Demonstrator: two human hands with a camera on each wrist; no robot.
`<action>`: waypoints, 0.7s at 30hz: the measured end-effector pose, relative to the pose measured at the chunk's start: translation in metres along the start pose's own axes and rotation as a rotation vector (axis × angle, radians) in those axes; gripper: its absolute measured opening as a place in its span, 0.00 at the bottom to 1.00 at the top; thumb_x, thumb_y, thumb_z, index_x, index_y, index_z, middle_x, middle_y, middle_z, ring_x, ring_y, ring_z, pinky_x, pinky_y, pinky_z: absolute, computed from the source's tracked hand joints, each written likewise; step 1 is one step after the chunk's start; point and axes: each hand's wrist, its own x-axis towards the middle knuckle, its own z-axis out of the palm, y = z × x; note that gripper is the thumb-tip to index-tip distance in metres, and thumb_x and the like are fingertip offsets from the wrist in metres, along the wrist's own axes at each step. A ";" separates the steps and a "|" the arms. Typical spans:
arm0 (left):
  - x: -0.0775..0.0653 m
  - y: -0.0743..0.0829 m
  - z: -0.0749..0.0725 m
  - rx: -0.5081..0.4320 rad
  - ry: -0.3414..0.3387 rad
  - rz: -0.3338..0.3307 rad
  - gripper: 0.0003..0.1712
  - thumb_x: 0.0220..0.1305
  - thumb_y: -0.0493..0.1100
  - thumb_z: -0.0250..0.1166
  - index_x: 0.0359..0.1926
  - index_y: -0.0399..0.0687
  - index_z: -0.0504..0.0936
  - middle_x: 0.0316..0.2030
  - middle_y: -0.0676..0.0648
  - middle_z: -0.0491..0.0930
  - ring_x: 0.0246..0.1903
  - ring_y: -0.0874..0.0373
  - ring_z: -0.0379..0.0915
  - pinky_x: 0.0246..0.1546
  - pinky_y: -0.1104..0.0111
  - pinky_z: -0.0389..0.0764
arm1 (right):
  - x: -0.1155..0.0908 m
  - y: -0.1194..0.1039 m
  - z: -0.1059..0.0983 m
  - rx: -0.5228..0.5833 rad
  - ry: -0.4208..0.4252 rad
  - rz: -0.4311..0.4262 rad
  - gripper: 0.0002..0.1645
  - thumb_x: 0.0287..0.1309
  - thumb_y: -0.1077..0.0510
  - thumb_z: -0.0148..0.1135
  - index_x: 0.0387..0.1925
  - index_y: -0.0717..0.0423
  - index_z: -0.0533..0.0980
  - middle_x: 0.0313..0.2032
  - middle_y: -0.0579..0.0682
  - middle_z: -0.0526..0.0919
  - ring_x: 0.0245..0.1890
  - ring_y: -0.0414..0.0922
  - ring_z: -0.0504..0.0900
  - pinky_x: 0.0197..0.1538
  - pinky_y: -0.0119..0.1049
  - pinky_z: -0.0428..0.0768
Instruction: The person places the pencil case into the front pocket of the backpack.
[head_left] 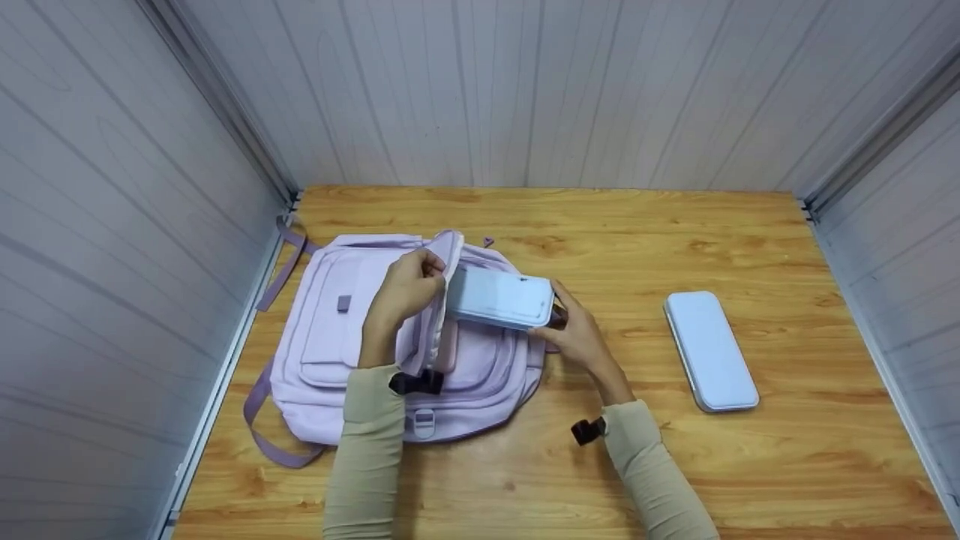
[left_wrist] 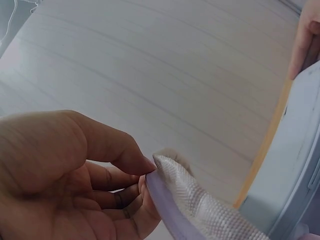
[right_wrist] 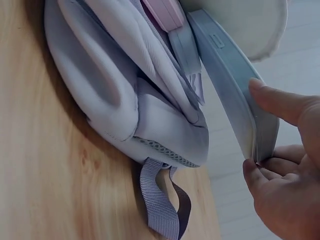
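On the wood-grain tabletop, a lilac backpack lies flat, one compartment gaping beneath a raised fabric flap. A light-blue hard-shell case sits partly within that mouth, inner end hidden behind the flap, outer end jutting right. A second light-blue case lies on the wood, well apart to the right. Left hand: thumb and fingers pinch the flap's edge. Right hand: thumb and fingers grasp the outer end of the first case from opposite faces. Inside the bag, a pink case and a grey-blue item, both only partly visible. Judgement on handling: direction of travel cannot be told; either way, the flap is best kept high and taut so its pale lining does not catch a corner, and the case slid along its own length, grip even, without twisting against its neighbours. Appearance of the held case: long, shallow, smooth-lidded, corners rounded; a seam follows the lid's rim; the right wrist view shows a narrow slot-like fitting on one side; smallest detail, a dark fleck near the lid's edge.
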 end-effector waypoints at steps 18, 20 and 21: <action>0.001 0.007 0.001 0.013 0.004 0.019 0.12 0.55 0.33 0.52 0.40 0.37 0.77 0.32 0.47 0.73 0.31 0.56 0.68 0.33 0.68 0.70 | 0.023 0.014 0.014 0.107 0.013 -0.029 0.54 0.47 0.70 0.69 0.72 0.63 0.50 0.71 0.62 0.53 0.68 0.57 0.60 0.66 0.38 0.65; 0.002 0.007 0.001 0.017 0.010 0.021 0.12 0.55 0.33 0.52 0.40 0.37 0.77 0.32 0.46 0.74 0.32 0.56 0.68 0.33 0.68 0.70 | 0.023 0.013 0.017 0.110 0.043 -0.032 0.53 0.46 0.70 0.70 0.71 0.63 0.52 0.70 0.62 0.55 0.68 0.56 0.62 0.65 0.36 0.66; 0.002 0.007 0.002 0.017 0.012 0.022 0.12 0.55 0.33 0.52 0.40 0.37 0.77 0.32 0.46 0.74 0.32 0.56 0.68 0.34 0.68 0.70 | 0.023 0.013 0.018 0.107 0.058 -0.037 0.53 0.45 0.70 0.70 0.71 0.64 0.53 0.70 0.62 0.56 0.67 0.55 0.63 0.64 0.36 0.67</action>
